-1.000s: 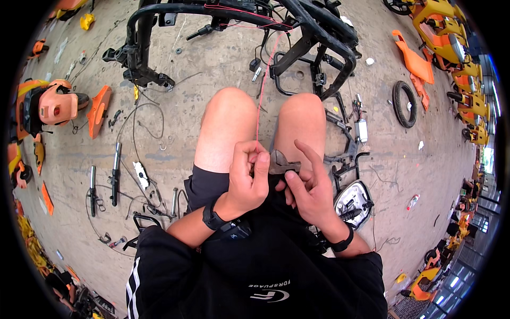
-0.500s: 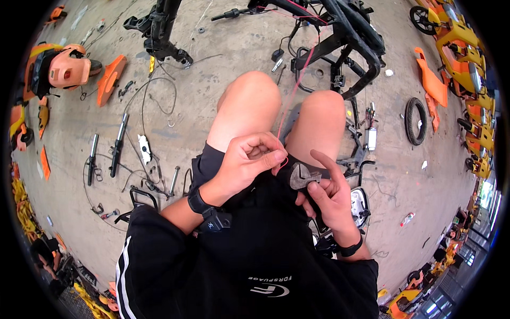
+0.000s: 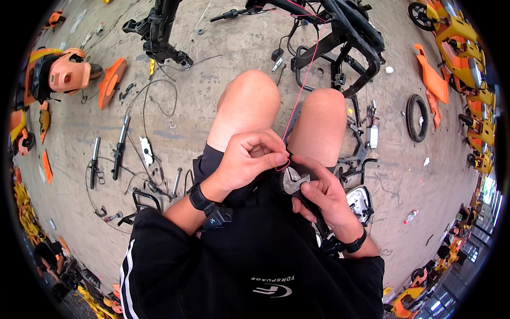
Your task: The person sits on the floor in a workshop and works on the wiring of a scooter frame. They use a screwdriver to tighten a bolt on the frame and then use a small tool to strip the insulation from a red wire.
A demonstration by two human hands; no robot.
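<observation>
Between the thumb and fingers of my left hand (image 3: 256, 159) is the end of a thin red wire (image 3: 300, 91). It stretches up, fairly taut, between my knees to a black vehicle frame (image 3: 345, 42); a short loop of it sticks out past the fingertips. My right hand (image 3: 325, 194) is closed round a pair of pliers (image 3: 293, 182), grey metal jaws parted and pointing up toward the wire end. Most of the handles are hidden by the palm and fingers. The jaws are close below the left fingertips; whether they touch the wire I cannot tell.
On the concrete floor lie fork tubes (image 3: 120, 148), loose black cables (image 3: 144, 106), a tyre (image 3: 417, 118), a silver box with wires (image 3: 373, 135) and orange panels (image 3: 433, 77). A black fork (image 3: 164, 34) stands ahead. Yellow scooters (image 3: 467, 69) line the right side.
My right hand has moved up and left, bringing the pliers close to the left fingertips. Its raised index finger has come down. My left hand still pinches the red wire.
</observation>
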